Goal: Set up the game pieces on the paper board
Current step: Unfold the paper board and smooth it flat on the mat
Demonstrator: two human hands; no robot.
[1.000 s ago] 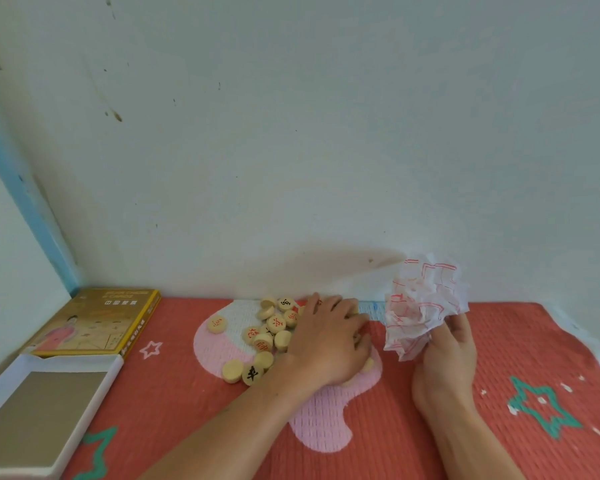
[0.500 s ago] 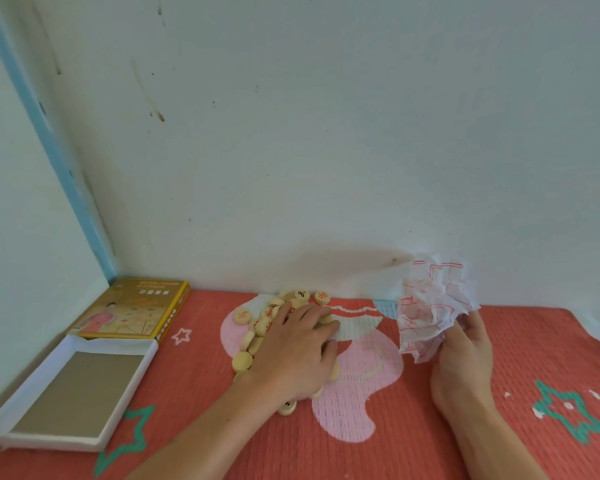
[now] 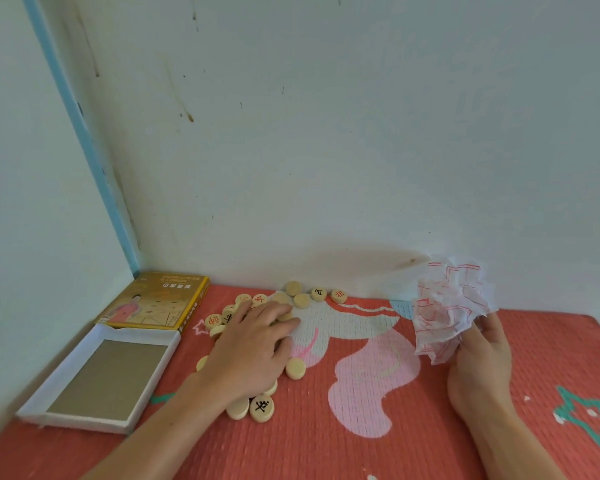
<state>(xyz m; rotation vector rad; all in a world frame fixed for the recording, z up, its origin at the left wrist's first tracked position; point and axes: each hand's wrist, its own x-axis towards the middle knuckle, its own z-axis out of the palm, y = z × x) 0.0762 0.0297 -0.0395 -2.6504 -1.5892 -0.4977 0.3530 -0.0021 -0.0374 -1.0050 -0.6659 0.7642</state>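
Several pieces (image 3: 295, 368) lie loose on the mat (image 3: 326, 445), the nearest pair just by the left wrist, one of them face up with a black character. Over the middle of the heap the left hand (image 3: 253, 344) rests palm down, its grip spread flat, with straight fingers covering the discs rather than pinching any. Well apart to the right, the right hand (image 3: 482, 355) holds the paper (image 3: 447, 303) up off the mat. Its grip is curled round the lower part of the crumpled sheet, and red grid lines show among the folds. At the left the tray (image 3: 136, 332) lies open beside the heap, with the lid (image 3: 156, 301) just beyond it in the corner. Farther back a few more pieces sit close to the wall (image 3: 326, 150), two showing characters and the others blank side up. By the look of it the task is at its start: the pieces are out of the box and gathered to one side, and the board is not yet laid. The next move calls for opening the paper and flattening it on the stretch of mat between the hands. That likely needs both hands, so the left would have to leave the heap. The creases may stop the sheet lying flat, and discs set on it could tilt or slide, so smoothing it first seems wise.
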